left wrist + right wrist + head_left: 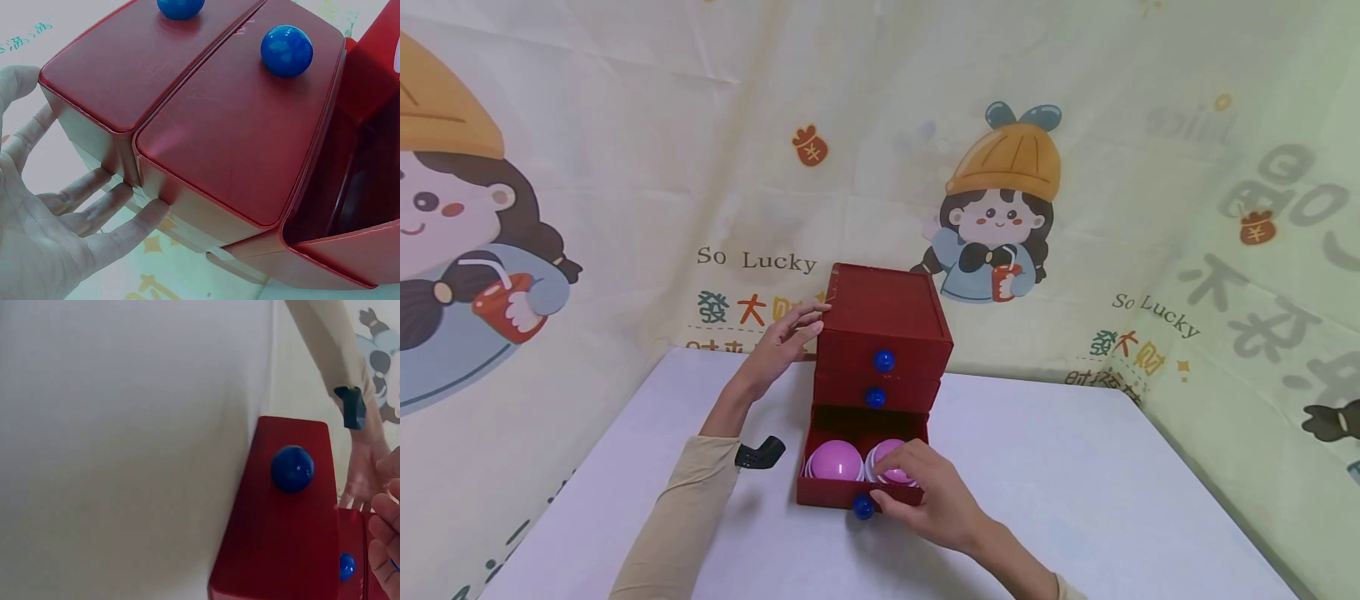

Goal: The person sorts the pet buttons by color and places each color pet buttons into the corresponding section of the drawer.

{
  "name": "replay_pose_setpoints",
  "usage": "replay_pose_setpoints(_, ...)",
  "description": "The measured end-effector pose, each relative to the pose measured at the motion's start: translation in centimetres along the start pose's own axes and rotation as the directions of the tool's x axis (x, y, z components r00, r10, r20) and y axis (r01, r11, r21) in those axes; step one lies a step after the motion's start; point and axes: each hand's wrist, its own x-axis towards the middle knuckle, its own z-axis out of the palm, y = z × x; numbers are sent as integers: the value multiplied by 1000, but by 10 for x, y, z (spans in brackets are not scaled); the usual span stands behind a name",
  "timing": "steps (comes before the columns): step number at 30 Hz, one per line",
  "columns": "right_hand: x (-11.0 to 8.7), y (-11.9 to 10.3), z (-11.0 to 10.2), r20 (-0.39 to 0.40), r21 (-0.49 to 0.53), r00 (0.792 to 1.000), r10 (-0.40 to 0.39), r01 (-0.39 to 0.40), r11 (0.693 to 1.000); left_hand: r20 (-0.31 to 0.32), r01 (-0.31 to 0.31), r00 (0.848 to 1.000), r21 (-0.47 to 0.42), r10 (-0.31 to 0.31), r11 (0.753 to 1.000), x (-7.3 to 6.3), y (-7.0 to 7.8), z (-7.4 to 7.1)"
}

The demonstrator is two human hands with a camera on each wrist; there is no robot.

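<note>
A red box of three stacked drawers (880, 304) stands on the table, each drawer with a blue knob. The bottom drawer (826, 493) is pulled out. In it sit two pink balls with pale rims, a left ball (837, 460) and a right ball (886, 448). My left hand (778, 346) touches the box's left side; in the left wrist view its fingers (134, 228) lie spread along that side. Over the right ball hovers my right hand (936, 504), thumb near the bottom knob (863, 507), with a gap between thumb and forefinger. Whether it touches the ball is unclear.
The white table (1060, 500) extends on both sides of the box. A printed cloth (880, 192) hangs close behind it. A black wrist device (762, 452) juts out from the left sleeve, beside the drawer.
</note>
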Motion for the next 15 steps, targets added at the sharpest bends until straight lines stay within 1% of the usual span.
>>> replay_pose_setpoints(2,-2,-2,2,7,-44,1000,-30,30,999,0,2,1000,-1,-2,1000,0,0,0)
replay_pose_setpoints(4,-5,-5,3,20,-53,999,-37,38,998,2,5,1000,-4,-5,1000,-1,-1,0)
replay_pose_setpoints(9,-13,-12,6,86,-21,996,28,-26,999,-1,4,1000,-10,-4,1000,0,0,0)
replay_pose_setpoints(11,-16,-14,7,114,-29,992,62,-59,998,-4,1,1000,-13,-1,1000,0,0,0)
replay_pose_setpoints(15,-18,-15,8,149,-89,982,114,-101,991,-7,0,1000,-20,-1,1000,1,0,0)
